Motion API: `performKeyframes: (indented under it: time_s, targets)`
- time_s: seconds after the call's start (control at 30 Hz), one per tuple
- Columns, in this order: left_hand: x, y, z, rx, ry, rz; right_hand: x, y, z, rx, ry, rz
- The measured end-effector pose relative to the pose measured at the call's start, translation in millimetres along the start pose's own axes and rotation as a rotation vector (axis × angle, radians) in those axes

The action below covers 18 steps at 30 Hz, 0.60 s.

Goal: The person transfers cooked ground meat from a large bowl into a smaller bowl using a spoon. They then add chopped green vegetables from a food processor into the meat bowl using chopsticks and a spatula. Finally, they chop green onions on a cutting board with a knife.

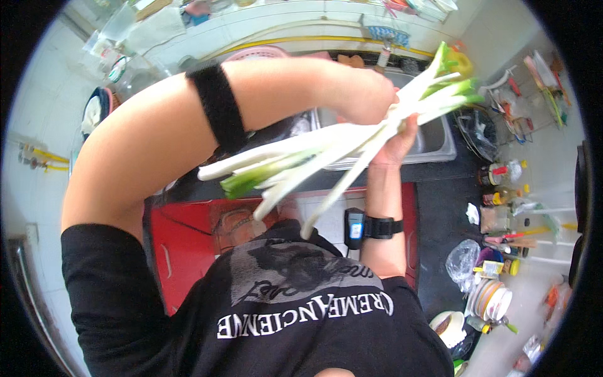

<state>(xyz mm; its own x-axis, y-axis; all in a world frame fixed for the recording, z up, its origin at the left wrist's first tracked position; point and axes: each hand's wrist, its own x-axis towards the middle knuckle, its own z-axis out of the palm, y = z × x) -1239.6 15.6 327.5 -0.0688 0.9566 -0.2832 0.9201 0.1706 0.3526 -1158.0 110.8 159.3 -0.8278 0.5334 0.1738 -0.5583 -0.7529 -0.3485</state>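
Note:
A bundle of long, white-stemmed green onions (330,141) is held up over the front of the counter and the stainless steel sink (445,151). My right hand (400,143) grips the middle of the bundle from below, its thumb against the stalks. From the left, my left hand (370,96) reaches across and closes on the stalks just above the right hand; its fingertips are mostly hidden. Some green ends point to the upper right, while several white ends and one green piece spread to the lower left.
Behind the sink are a faucet (386,54) and a pink basket (259,52). A black-lined bin or bowl (478,132) is right of the sink. Along the right counter stand seasoning bottles (492,174), a clear plastic bag (464,264) and stacked plates (490,299). Red cabinet doors (176,249) lie below.

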Motion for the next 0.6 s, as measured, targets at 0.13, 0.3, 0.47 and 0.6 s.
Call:
performKeyframes:
  time_s: [0.13,0.3,0.47,0.6]
  targets:
    - [-3,-51,-27,-0.372,0.129,-0.161,-5,-9,-16,0.137,-0.063,-0.013]
    - [-12,-174,-13,-0.213,0.037,-0.744,-15,-23,-39,0.252,-0.065,0.031]
    - [-22,-264,107,0.064,0.402,-0.801,-22,-43,-56,0.252,-0.048,0.01]
    - [-12,-293,161,0.319,0.468,-1.0,-24,-57,-64,0.33,-0.045,0.036]
